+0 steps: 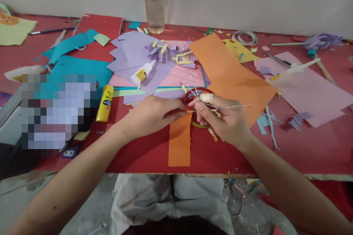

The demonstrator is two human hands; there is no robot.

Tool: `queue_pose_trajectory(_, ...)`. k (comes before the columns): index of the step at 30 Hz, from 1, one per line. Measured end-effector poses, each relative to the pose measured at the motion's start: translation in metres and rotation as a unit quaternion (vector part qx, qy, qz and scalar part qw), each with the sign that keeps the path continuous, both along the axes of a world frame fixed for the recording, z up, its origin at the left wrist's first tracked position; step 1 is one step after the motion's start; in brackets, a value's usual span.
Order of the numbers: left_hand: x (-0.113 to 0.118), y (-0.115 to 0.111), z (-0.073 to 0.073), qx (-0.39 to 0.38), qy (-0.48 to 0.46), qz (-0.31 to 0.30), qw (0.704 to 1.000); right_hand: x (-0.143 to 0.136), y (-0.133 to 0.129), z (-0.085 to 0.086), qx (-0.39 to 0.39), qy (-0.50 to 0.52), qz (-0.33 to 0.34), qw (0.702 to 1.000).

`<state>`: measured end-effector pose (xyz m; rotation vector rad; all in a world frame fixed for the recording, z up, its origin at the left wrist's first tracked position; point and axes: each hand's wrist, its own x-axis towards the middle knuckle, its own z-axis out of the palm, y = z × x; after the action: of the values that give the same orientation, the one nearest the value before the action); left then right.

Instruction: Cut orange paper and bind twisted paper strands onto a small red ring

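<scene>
My right hand [226, 117], a pale bandage [206, 98] round one finger, is closed on a thin twisted silver wire [234, 107]. Several strands of it branch up and left past the fingertips, and one end points right. My left hand [154, 114] is closed, its fingertips pinched at the top of an orange paper strip [179, 143] that extends toward the table's front edge. A short piece of wire also shows by those fingertips; whether they grip it too, I cannot tell. Red-handled scissors [205, 91] lie partly hidden behind my hands.
A yellow glue stick [104, 103] stands left of my left hand. A small glue bottle [142, 72] rests on purple paper [129, 53]. Orange paper [234, 77] and pink paper [311, 91] lie to the right. A cup of liquid [155, 13] stands by the wall.
</scene>
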<state>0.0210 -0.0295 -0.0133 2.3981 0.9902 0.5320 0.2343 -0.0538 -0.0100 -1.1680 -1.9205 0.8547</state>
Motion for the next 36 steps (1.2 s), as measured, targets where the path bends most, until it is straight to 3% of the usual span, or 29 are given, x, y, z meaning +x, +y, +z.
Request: queue_pose_trajectory(36, 0.0007, -0.0002, 0.0017, -0.008, 0.012, 0.003, 1.0, 0.0001, 0.0004, 0.001, 0.006, -0.022, -0.004, 1.0)
